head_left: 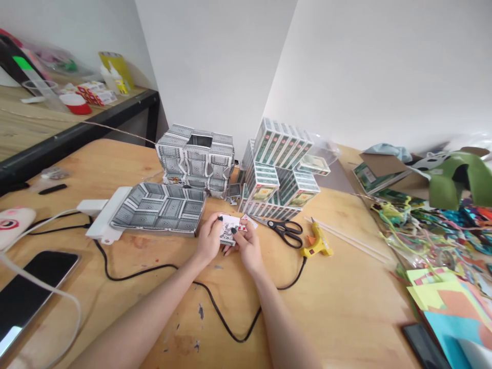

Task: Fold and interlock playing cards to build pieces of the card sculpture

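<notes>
My left hand (209,237) and my right hand (246,244) are both closed on playing cards (228,229), held low over the middle of the table. The top card is white with a black figure; how many lie under it I cannot tell. Behind my left hand lies a shallow tray built of grey-backed playing cards (165,209). Beyond it stands a box-like form of the same cards (196,160), with a square opening on top. To its right are stacked green-and-white card boxes (274,169). A red-and-white card piece (249,221) shows just behind my right hand.
Black scissors (286,230), a yellow glue gun (318,242) and thin white sticks (353,243) lie on the right. A black cable (215,303) loops under my forearms. At left are a white power strip (112,214) and a phone (36,287). Coloured paper (449,307) covers the right edge.
</notes>
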`<state>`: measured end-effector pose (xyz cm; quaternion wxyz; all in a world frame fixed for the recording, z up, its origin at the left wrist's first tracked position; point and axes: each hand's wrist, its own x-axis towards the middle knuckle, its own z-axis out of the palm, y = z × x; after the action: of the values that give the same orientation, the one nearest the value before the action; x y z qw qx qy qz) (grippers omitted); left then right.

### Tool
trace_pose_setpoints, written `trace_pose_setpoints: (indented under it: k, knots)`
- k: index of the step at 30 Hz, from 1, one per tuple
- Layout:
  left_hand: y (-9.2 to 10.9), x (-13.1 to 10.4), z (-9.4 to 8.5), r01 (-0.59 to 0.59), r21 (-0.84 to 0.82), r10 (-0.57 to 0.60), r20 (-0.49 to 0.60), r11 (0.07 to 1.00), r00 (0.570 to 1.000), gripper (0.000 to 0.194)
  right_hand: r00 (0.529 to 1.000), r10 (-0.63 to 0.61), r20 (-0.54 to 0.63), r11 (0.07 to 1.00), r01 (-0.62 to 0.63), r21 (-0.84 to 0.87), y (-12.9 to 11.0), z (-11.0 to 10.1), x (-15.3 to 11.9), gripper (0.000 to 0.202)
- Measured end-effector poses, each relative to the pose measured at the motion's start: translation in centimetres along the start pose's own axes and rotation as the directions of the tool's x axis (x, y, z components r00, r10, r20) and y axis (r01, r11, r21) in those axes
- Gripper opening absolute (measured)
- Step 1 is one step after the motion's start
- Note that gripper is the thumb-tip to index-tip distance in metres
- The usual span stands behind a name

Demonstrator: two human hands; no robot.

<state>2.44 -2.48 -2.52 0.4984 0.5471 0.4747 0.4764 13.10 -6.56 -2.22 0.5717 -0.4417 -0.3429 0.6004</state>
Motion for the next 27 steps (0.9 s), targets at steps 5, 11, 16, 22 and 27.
trace_pose_setpoints:
  k: [5, 11, 16, 22, 27]
  knots:
    - [0.72, -0.65, 0.14, -0.04, -0.048, 0.042, 0.025, 0.998, 0.999, 0.022, 0.999, 0.031, -0.01, 0.999, -0.03, 0.027, -0.26, 0.05, -0.1, 0.03]
    - [0.75, -1.02, 0.22, -0.032, -0.078, 0.036, 0.057, 0.996, 0.998, 0.028, 0.998, 0.037, -0.042, 0.999, -0.038, -0.009, -0.57, 0.26, -0.16, 0.026]
    - [0.58, -0.79, 0.07, -0.035, 0.009, 0.034, 0.056, 0.999, 0.998, 0.028, 0.999, 0.022, -0.034, 1.0, -0.022, -0.002, -0.59, 0.51, -0.26, 0.02]
    - [0.66, -0.8, 0.13, -0.047, 0.015, 0.046, 0.045, 0.999, 0.998, 0.028, 0.999, 0.018, -0.036, 1.0, -0.019, -0.009, -0.33, 0.62, -0.25, 0.02]
    - [0.58, -0.95, 0.35, -0.017, -0.003, 0.017, 0.059, 1.0, 0.998, 0.029, 0.998, 0.007, -0.063, 0.998, -0.011, -0.057, -0.24, 0.62, -0.29, 0.019]
